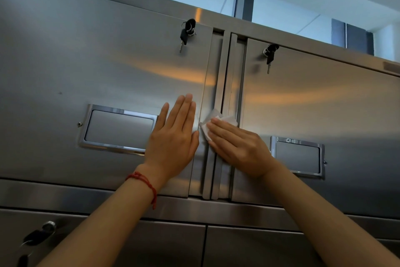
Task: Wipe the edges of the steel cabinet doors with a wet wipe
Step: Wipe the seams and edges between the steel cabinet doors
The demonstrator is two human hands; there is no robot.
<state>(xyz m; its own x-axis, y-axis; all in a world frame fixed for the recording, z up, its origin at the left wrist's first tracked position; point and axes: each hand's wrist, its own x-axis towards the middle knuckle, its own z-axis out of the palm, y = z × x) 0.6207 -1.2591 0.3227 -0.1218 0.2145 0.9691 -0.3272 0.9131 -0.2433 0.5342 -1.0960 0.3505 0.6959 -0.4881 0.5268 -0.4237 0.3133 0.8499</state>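
Right hand [240,147] presses wipe [213,120], door edge [207,102]

wipe [216,122] between two doors [104,72], under fingers [218,129]

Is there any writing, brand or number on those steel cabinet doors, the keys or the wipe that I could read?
No text can be read anywhere.
Right door's recessed handle: small marks on its top rim, too small and blurred to read.
Keys in the left door and right door: no legible markings.
Wet wipe under the right hand: plain white.
Left hand lies flat on the bare steel left door.
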